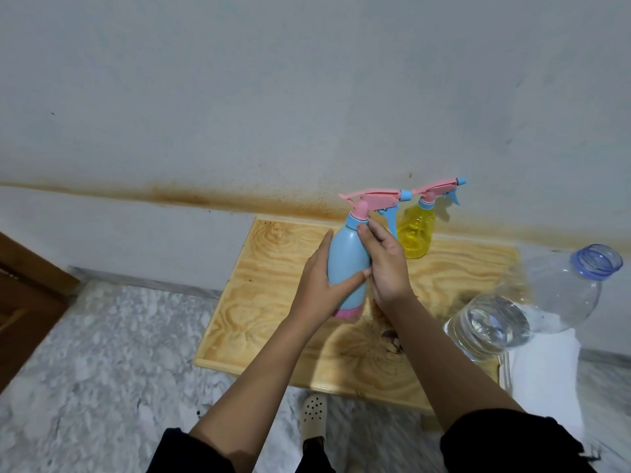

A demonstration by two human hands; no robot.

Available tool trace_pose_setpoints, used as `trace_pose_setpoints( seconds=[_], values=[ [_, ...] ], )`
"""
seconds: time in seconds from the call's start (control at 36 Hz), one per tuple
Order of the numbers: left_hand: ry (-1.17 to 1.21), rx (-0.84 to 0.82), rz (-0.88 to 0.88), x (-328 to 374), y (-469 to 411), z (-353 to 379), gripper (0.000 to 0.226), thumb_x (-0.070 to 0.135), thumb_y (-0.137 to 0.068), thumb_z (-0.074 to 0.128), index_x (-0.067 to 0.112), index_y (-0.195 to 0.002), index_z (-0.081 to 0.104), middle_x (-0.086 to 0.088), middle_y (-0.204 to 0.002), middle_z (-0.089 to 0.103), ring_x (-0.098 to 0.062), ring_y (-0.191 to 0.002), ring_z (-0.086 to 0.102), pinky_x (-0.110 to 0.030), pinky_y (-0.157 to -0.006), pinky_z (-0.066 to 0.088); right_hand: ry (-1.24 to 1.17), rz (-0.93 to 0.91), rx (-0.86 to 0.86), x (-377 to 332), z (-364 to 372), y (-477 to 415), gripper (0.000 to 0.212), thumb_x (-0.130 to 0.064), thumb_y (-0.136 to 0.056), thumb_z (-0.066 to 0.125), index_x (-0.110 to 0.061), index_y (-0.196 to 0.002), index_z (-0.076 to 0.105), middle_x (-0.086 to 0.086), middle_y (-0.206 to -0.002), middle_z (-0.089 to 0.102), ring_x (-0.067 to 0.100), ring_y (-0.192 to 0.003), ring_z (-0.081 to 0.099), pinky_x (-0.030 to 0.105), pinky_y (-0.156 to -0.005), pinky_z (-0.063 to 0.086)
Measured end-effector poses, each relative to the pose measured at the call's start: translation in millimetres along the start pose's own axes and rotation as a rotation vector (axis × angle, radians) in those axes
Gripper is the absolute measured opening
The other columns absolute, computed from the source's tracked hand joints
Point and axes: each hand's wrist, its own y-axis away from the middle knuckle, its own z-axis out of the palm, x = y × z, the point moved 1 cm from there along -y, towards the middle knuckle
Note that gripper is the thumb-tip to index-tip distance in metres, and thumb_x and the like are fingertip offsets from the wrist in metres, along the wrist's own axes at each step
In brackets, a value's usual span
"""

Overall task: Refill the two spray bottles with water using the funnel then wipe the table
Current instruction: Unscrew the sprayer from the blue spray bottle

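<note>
A light blue spray bottle (346,261) with a pink trigger head stands upright over the middle of the small wooden table (259,302). My left hand (321,285) wraps round its body from the left, thumb across the front. My right hand (386,264) grips the bottle from the right, fingertips near the neck. Behind it, by the wall, stands a yellow see-through spray bottle (416,233) with a pink head. A large clear water bottle (532,302) with an open blue-ringed mouth lies tilted at the table's right end. The funnel is hidden from me.
A white cloth (546,370) lies under the water bottle at the right edge. The wall rises directly behind the table. Marble floor surrounds it, with my shoe (314,418) below the front edge and a brown wooden door (24,308) at far left.
</note>
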Motion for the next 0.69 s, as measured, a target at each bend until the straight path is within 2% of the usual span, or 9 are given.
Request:
trace_pose_setpoints(
  seconds=[0.06,0.14,0.25,0.31,0.36,0.44,0.56,0.69],
  values=[
    [-0.015,-0.003,-0.008,0.3,0.7,1.9,0.098,0.067,-0.065,0.065,0.031,-0.146,0.022,0.006,-0.133,0.049,-0.014,-0.119,0.050,-0.042,-0.094,0.049,0.024,0.011,0.000,-1.7,0.9,-0.1,0.018,-0.020,-0.095,0.051,-0.014,-0.103,0.065,-0.005,-0.091,0.066,0.010,-0.085,0.061,0.030,-0.079,0.050],
    [-0.038,-0.036,0.007,-1.5,0.9,4.2,0.094,0.065,-0.069,0.063,0.036,-0.146,0.018,0.006,-0.136,0.047,-0.014,-0.122,0.047,-0.043,-0.095,0.049,0.084,0.002,0.039,-5.2,2.2,-1.7,0.015,-0.022,-0.089,0.062,-0.008,-0.095,0.064,0.007,-0.087,0.062,0.017,-0.081,0.058,0.037,-0.076,0.049],
    [-0.038,-0.064,0.022,-3.6,2.7,5.2,0.093,0.064,-0.070,0.062,0.038,-0.146,0.016,0.007,-0.139,0.044,-0.012,-0.124,0.046,-0.043,-0.095,0.049,0.185,-0.037,0.097,-7.2,2.9,-3.6,0.019,-0.021,-0.083,0.071,-0.005,-0.091,0.063,0.011,-0.087,0.064,0.020,-0.081,0.059,0.043,-0.080,0.050],
    [-0.029,-0.059,0.023,-4.1,5.7,4.5,0.094,0.064,-0.069,0.061,0.038,-0.146,0.015,0.008,-0.140,0.042,-0.012,-0.124,0.045,-0.043,-0.096,0.048,0.178,-0.025,0.093,-9.8,3.6,-4.1,0.018,-0.022,-0.085,0.068,-0.006,-0.092,0.063,0.008,-0.086,0.065,0.017,-0.080,0.060,0.039,-0.076,0.050],
    [-0.027,-0.052,0.031,-7.0,9.3,3.1,0.093,0.065,-0.070,0.062,0.043,-0.145,0.012,0.010,-0.140,0.041,-0.011,-0.124,0.045,-0.043,-0.096,0.048,0.153,-0.033,0.101,-14.3,4.2,-5.6,0.021,-0.020,-0.088,0.064,-0.001,-0.097,0.063,0.007,-0.087,0.066,0.011,-0.080,0.060,0.025,-0.073,0.050],
    [-0.043,-0.052,0.036,-13.6,14.8,0.4,0.090,0.064,-0.072,0.063,0.049,-0.143,0.010,0.017,-0.138,0.037,-0.010,-0.125,0.043,-0.044,-0.098,0.046,0.186,-0.060,0.120,-21.6,4.4,-10.1,0.019,-0.017,-0.090,0.060,-0.002,-0.101,0.063,0.019,-0.100,0.067,0.005,-0.084,0.060,0.009,-0.069,0.047],
    [-0.073,-0.061,0.043,-23.2,19.6,-4.9,0.088,0.058,-0.077,0.064,0.050,-0.144,0.008,0.021,-0.135,0.032,-0.007,-0.125,0.040,-0.043,-0.100,0.044,0.232,-0.070,0.107,-31.3,7.5,-16.5,0.003,-0.019,-0.091,0.058,-0.018,-0.093,0.061,0.021,-0.113,0.064,0.008,-0.091,0.059,0.007,-0.070,0.044],
    [-0.094,-0.062,0.029,-37.5,22.3,-13.3,0.086,0.051,-0.082,0.065,0.050,-0.144,0.006,0.021,-0.133,0.030,-0.005,-0.122,0.038,-0.037,-0.099,0.043,0.273,-0.116,0.129,-45.6,13.3,-28.0,0.007,-0.020,-0.092,0.057,-0.016,-0.098,0.058,0.021,-0.115,0.063,0.020,-0.097,0.062,0.013,-0.072,0.043]
  ],
)
